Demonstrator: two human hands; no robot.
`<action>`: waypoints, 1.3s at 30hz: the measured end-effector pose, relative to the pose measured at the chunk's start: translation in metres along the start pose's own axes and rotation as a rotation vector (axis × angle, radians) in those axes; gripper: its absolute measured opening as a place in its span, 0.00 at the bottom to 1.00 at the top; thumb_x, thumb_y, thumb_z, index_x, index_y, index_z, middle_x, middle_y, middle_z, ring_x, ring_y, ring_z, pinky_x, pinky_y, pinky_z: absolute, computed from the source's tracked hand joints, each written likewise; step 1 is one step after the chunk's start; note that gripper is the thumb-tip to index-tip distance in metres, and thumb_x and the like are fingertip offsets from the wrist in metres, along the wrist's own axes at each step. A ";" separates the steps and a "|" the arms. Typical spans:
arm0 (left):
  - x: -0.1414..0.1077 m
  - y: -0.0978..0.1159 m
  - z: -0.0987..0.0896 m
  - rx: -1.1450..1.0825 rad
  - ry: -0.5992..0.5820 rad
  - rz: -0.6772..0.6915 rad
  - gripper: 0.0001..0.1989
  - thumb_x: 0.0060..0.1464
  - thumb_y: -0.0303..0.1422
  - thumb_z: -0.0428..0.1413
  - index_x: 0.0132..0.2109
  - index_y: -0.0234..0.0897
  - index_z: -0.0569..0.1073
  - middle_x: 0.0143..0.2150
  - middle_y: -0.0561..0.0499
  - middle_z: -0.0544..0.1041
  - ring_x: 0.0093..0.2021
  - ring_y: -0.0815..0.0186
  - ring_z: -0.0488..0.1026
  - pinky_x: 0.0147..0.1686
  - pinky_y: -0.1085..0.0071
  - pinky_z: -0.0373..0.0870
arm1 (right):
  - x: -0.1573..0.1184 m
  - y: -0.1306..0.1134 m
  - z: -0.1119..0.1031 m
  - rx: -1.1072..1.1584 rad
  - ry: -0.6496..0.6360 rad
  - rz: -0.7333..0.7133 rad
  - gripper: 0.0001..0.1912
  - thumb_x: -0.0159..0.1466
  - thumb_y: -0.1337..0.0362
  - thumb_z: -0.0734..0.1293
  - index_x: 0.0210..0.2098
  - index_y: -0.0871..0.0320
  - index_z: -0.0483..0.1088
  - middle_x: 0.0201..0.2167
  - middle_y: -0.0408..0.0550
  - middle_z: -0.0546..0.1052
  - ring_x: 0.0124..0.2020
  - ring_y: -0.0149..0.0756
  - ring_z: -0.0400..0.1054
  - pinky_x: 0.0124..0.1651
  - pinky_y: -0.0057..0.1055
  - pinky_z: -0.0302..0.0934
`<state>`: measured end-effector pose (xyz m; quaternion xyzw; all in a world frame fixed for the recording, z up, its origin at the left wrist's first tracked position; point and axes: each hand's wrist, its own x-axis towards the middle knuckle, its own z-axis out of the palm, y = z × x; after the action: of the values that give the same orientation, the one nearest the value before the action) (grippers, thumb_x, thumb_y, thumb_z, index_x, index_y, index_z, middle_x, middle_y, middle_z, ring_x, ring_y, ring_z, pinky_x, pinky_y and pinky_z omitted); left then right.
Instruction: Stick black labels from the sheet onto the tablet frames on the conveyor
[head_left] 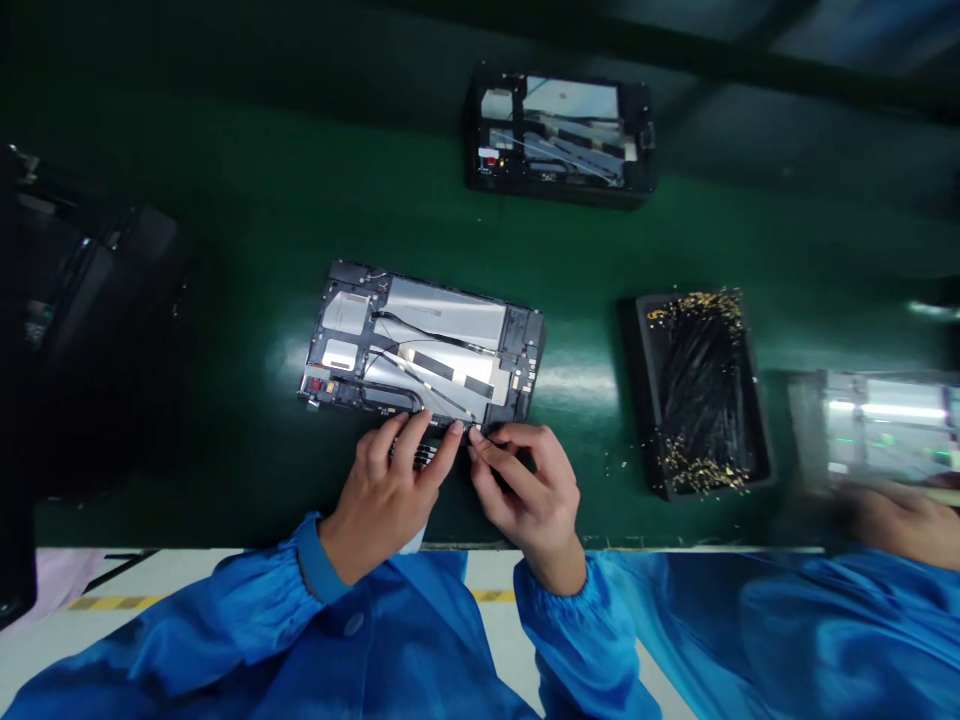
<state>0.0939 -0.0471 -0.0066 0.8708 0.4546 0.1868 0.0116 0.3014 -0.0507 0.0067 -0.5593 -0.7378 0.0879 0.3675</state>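
Note:
An opened tablet (442, 345) lies slightly tilted on the green table, its silver battery, black flat cables and small boards exposed. My left hand (394, 490) is closed over its near edge, with fingertips and thumb pressed there. Right beside it, my right hand (529, 485) pinches thumb and fingers together at the same edge, near the right corner. Whatever sits between those fingertips is too small to make out. Under my left hand, part of a striped dark and light piece (424, 456) shows; its kind is hidden.
A black tray (759, 420) of thin black cables with gold ends stands to the right. Another stack of opened tablets (562, 140) lies at the back. Dark blurred equipment (97, 270) is at left. At far right, a co-worker's hand (900, 515) touches a blurred device (885, 425).

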 end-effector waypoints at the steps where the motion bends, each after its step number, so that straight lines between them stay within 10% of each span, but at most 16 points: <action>1: -0.001 0.000 0.000 -0.003 -0.008 -0.003 0.31 0.67 0.31 0.64 0.75 0.42 0.71 0.66 0.35 0.75 0.65 0.48 0.70 0.66 0.54 0.69 | 0.000 0.000 0.000 0.025 -0.005 0.014 0.14 0.71 0.71 0.73 0.52 0.51 0.85 0.41 0.49 0.80 0.32 0.34 0.73 0.33 0.34 0.73; 5: -0.002 -0.002 0.002 -0.010 -0.005 -0.005 0.32 0.64 0.29 0.63 0.73 0.39 0.73 0.66 0.36 0.77 0.65 0.49 0.71 0.65 0.55 0.69 | -0.005 0.003 -0.004 0.193 0.081 0.223 0.11 0.72 0.66 0.72 0.50 0.51 0.87 0.42 0.51 0.83 0.38 0.37 0.78 0.40 0.36 0.77; 9: -0.004 -0.003 0.006 -0.005 0.020 0.003 0.31 0.61 0.29 0.63 0.71 0.34 0.75 0.65 0.35 0.78 0.65 0.50 0.72 0.64 0.57 0.70 | 0.001 0.017 -0.015 0.463 0.356 0.881 0.16 0.70 0.54 0.75 0.53 0.56 0.85 0.46 0.54 0.87 0.44 0.42 0.83 0.50 0.43 0.81; 12: -0.007 -0.002 0.011 0.027 0.022 -0.007 0.31 0.61 0.31 0.64 0.70 0.37 0.76 0.66 0.36 0.79 0.65 0.50 0.74 0.64 0.56 0.71 | 0.024 0.032 -0.024 0.753 0.257 1.164 0.26 0.59 0.51 0.83 0.51 0.58 0.84 0.44 0.56 0.88 0.42 0.43 0.85 0.49 0.41 0.82; 19: -0.005 -0.002 0.005 0.127 0.104 0.006 0.25 0.63 0.34 0.64 0.66 0.37 0.80 0.63 0.39 0.82 0.62 0.53 0.77 0.61 0.59 0.75 | 0.085 0.027 -0.015 0.702 -0.110 1.063 0.26 0.49 0.45 0.87 0.34 0.56 0.82 0.31 0.48 0.86 0.32 0.38 0.80 0.32 0.29 0.75; 26: -0.012 -0.001 0.003 0.130 0.268 -0.042 0.22 0.64 0.29 0.63 0.65 0.41 0.80 0.63 0.40 0.81 0.64 0.52 0.78 0.64 0.57 0.77 | 0.111 0.005 0.004 1.013 0.016 1.069 0.29 0.41 0.52 0.89 0.36 0.55 0.78 0.30 0.48 0.86 0.35 0.50 0.85 0.38 0.41 0.82; 35: -0.017 -0.013 -0.007 0.161 0.214 -0.112 0.14 0.67 0.35 0.61 0.57 0.46 0.84 0.63 0.42 0.81 0.63 0.50 0.78 0.61 0.58 0.80 | 0.246 -0.050 0.130 1.145 0.306 1.091 0.05 0.73 0.62 0.71 0.45 0.56 0.78 0.45 0.48 0.87 0.47 0.37 0.83 0.53 0.34 0.80; 39: -0.022 -0.016 0.005 0.141 0.211 -0.080 0.11 0.66 0.34 0.61 0.51 0.44 0.86 0.59 0.41 0.82 0.63 0.47 0.78 0.62 0.56 0.79 | 0.312 -0.092 0.196 1.049 0.197 1.073 0.19 0.77 0.53 0.72 0.60 0.58 0.75 0.58 0.53 0.81 0.53 0.43 0.80 0.55 0.45 0.79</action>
<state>0.0716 -0.0543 -0.0210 0.8261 0.4997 0.2445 -0.0901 0.0731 0.2488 0.0544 -0.5986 -0.1898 0.5440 0.5565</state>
